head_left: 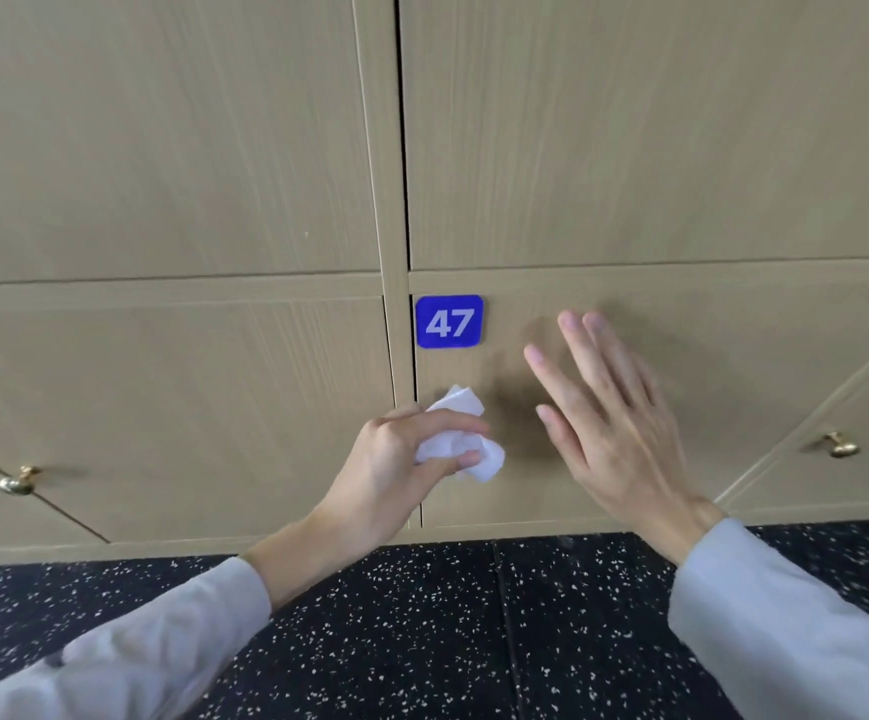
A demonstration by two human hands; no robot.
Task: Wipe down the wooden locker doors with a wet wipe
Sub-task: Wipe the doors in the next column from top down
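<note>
The picture is bright and the light is soft and even. The right hand point(614, 423) looks smeared and fuzzy, and it throws a soft gray shadow on the locker door point(708, 407). The brass knobs point(840, 445) look blurry too (each has a little shine). Straight lines bend and lean near the edges. The speckled floor point(422, 641) smears at the corners.
</note>
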